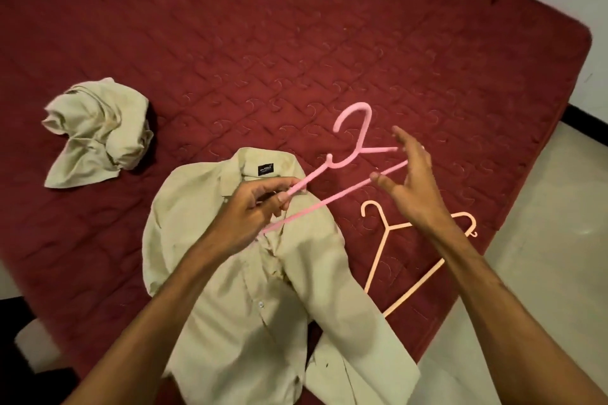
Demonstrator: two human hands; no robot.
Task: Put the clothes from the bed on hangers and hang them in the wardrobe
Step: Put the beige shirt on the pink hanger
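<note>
A dark red quilted bed (pixel 296 43) fills the view, with pale floor (pixel 543 273) off its right edge and no wardrobe anywhere in sight. Flat on the near side of the bed lies a beige button-up shirt (pixel 256 306), front up, collar towards the far side, its small black neck label (pixel 265 170) showing. That layout looks deliberate, as the open neck is right there for a hanger to slide in. And here is the hanger: a pink plastic hanger (pixel 329 200) held in the air just above the collar, hook pointing away from the person. The left hand (pixel 253 207) pinches its left shoulder arm between thumb and fingertips, while the right hand (pixel 411 181) is spread wide at the opposite end, fingers straight and gripping nothing; it is blurred, so whether it touches the bar I cannot tell. My read is that the hanger is being lined up with the collar before going in. The shirt itself looks thin and soft, a little creased, sleeves lying loosely at the sides. A second peach plastic hanger (pixel 377 258) waits on the bed beside the shirt, near the edge, and a crumpled beige garment (pixel 98 135) sits well apart to the left, likely the next one up.
</note>
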